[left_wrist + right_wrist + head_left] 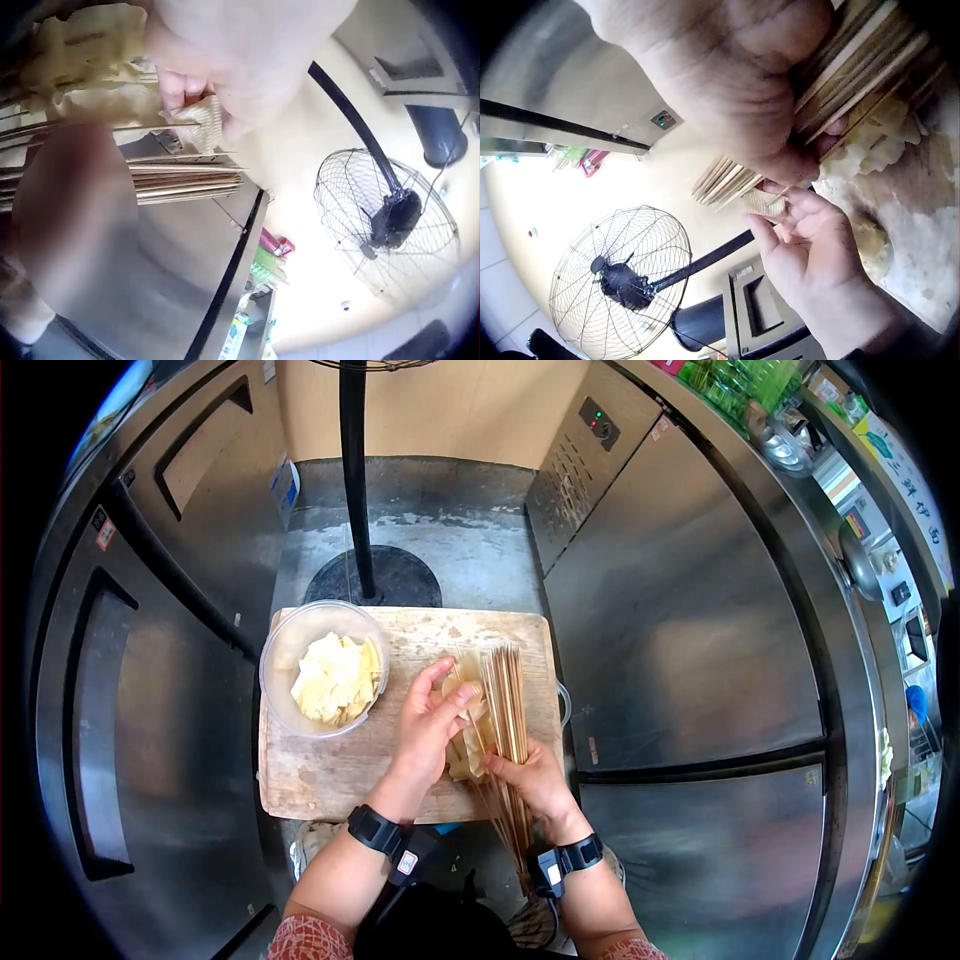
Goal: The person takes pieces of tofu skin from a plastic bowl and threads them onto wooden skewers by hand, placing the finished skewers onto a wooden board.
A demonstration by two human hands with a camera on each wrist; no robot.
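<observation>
In my right hand (537,778) I grip a thick bundle of bamboo skewers (508,705), their points away from me. My left hand (425,725) pinches a thin, pale, ridged slice of food (204,131) between thumb and fingers. One skewer, apart from the bundle, runs through that slice in the left wrist view. Several folded pale-yellow slices (465,755) hang on skewers just left of the bundle, partly behind my fingers. To the left stands a clear plastic tub (278,678) with a heap of similar slices (338,678).
The tub rests on a worn wooden cutting board (325,780). Steel cabinets (690,610) rise close on both sides. Beyond the board is a round black base (405,575) with the pole (356,480) of a caged fan (622,281).
</observation>
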